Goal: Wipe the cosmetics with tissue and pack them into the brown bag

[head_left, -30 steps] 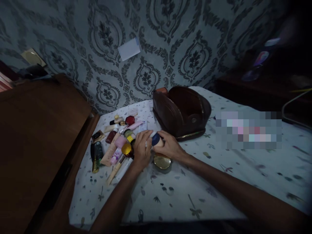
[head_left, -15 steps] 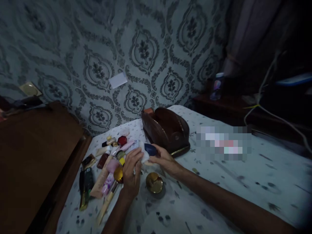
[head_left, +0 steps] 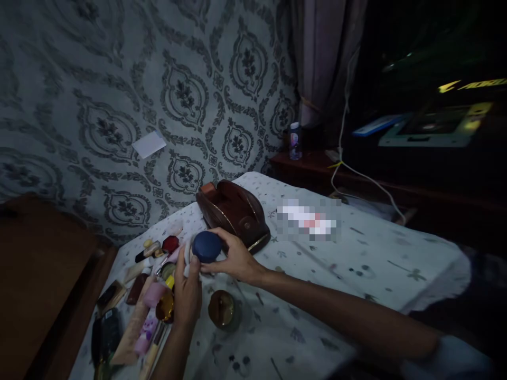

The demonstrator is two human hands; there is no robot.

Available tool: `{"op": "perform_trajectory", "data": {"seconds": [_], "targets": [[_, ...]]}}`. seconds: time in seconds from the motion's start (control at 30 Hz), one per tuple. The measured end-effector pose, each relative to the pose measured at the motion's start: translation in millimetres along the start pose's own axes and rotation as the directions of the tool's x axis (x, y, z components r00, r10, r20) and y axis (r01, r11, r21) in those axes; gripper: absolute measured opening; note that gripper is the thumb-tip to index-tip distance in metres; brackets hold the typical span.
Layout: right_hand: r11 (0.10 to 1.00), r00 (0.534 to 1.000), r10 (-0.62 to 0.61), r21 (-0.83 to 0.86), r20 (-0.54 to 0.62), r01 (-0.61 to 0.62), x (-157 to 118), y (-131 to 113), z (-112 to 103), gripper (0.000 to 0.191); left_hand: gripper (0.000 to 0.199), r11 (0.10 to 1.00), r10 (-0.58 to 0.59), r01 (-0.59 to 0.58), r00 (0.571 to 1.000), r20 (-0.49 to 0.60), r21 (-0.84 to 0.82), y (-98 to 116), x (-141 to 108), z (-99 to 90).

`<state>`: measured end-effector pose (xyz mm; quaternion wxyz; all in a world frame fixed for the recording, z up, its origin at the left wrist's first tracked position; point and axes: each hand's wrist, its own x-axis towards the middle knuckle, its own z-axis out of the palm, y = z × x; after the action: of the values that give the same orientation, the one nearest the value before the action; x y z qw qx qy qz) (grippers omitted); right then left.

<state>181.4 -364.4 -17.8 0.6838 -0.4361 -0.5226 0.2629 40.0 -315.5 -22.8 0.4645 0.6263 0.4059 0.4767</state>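
My right hand (head_left: 240, 259) grips a round jar with a dark blue lid (head_left: 206, 246), thumb and fingers around its right side. My left hand (head_left: 188, 290) is closed at the jar's left side, holding a white cloth (head_left: 189, 254) against it; the cloth is partly hidden by the fingers. Just below the hands stands a shiny gold round container (head_left: 221, 309) on the patterned sheet. Behind the jar sits an unzipped brown leather pouch (head_left: 237, 211).
Left of my hands lie several cosmetics, among them a red-capped item (head_left: 170, 244), an amber-gold round piece (head_left: 165, 306) and a beige tube (head_left: 132, 330). A blurred-out item (head_left: 309, 217) lies right of the pouch. A bottle (head_left: 294, 141) stands on the dark ledge near a white cable (head_left: 368, 177).
The view has swung right. The jar has turned so its blue lid now faces me more fully. Both hands remain on it, with my left fingers shifted to its near left side.
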Motion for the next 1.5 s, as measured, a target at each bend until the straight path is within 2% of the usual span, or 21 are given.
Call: {"op": "perform_trajectory", "data": {"seconds": [0.1,0.2,0.27,0.37,0.47,0.6,0.7,0.77,0.8,0.87,0.9,0.97,1.03,1.1,1.17,1.23,1.33,1.5], "targets": [[0.991,0.999,-0.036,-0.132,-0.027,0.032,2,-4,-6,0.066,0.069,0.947,-0.107,0.145,0.984,0.145,-0.286,3,6,7.5],[0.979,0.998,-0.059,-0.196,-0.005,0.057,4,-9,-13,0.069,0.068,0.86,-0.117,0.255,0.942,0.316,-0.442,4,17,11.0],[0.977,0.996,-0.077,-0.194,0.045,0.084,7,-14,-21,0.07,0.062,0.835,-0.121,0.296,0.921,0.369,-0.465,7,22,11.6],[0.975,0.979,-0.135,-0.156,0.15,0.159,11,-24,-36,0.073,0.058,0.82,-0.112,0.28,0.934,0.339,-0.5,16,24,14.4],[0.959,0.962,-0.178,-0.182,0.209,0.216,16,-32,-49,0.066,0.053,0.806,-0.107,0.265,0.945,0.309,-0.53,26,24,21.6],[0.944,0.962,-0.186,-0.236,0.199,0.231,25,-39,-58,0.057,0.043,0.795,-0.14,0.332,0.915,0.379,-0.507,34,28,35.9],[0.945,0.975,-0.187,-0.25,0.121,0.212,34,-46,-65,0.054,0.043,0.828,-0.165,0.369,0.879,0.447,-0.422,41,37,45.8],[0.96,0.984,-0.179,-0.214,0.021,0.179,45,-51,-73,0.052,0.048,0.889,-0.12,0.298,0.884,0.452,-0.347,48,46,49.8],[0.967,0.983,-0.179,-0.19,-0.042,0.168,52,-54,-77,0.051,0.049,0.931,-0.066,0.215,0.894,0.444,-0.294,52,52,50.8],[0.971,0.969,-0.192,-0.172,-0.155,0.165,68,-58,-87,0.05,0.048,0.989,0.114,-0.061,0.901,0.42,-0.137,59,66,51.7],[0.969,0.961,-0.201,-0.184,-0.19,0.166,77,-59,-92,0.049,0.046,0.973,0.223,-0.228,0.881,0.417,-0.039,61,73,52.0],[0.957,0.955,-0.208,-0.244,-0.211,0.154,95,-56,-100,0.047,0.036,0.839,0.408,-0.523,0.788,0.461,0.151,62,85,52.9],[0.935,0.964,-0.186,-0.337,-0.189,0.114,111,-49,-104,0.048,0.029,0.653,0.475,-0.693,0.689,0.547,0.307,58,94,54.2],[0.891,0.976,-0.146,-0.45,-0.161,0.059,123,-40,-104,0.052,0.03,0.5,0.456,-0.761,0.637,0.622,0.413,50,98,55.0],[0.815,0.99,-0.088,-0.58,-0.107,0.01,132,-33,-102,0.055,0.031,0.425,0.437,-0.781,0.619,0.652,0.457,41,99,54.6],[0.691,1.0,0.004,-0.722,-0.031,-0.025,139,-27,-98,0.055,0.032,0.422,0.449,-0.79,0.609,0.654,0.445,34,98,53.1],[0.522,0.984,0.173,-0.851,0.034,-0.062,151,-18,-91,0.052,0.031,0.456,0.474,-0.789,0.608,0.637,0.413,28,96,51.3],[0.445,0.921,0.39,-0.88,0.023,-0.167,176,9,-67,0.031,0.028,0.523,0.492,-0.766,0.629,0.602,0.373,21,95,52.6]]}}
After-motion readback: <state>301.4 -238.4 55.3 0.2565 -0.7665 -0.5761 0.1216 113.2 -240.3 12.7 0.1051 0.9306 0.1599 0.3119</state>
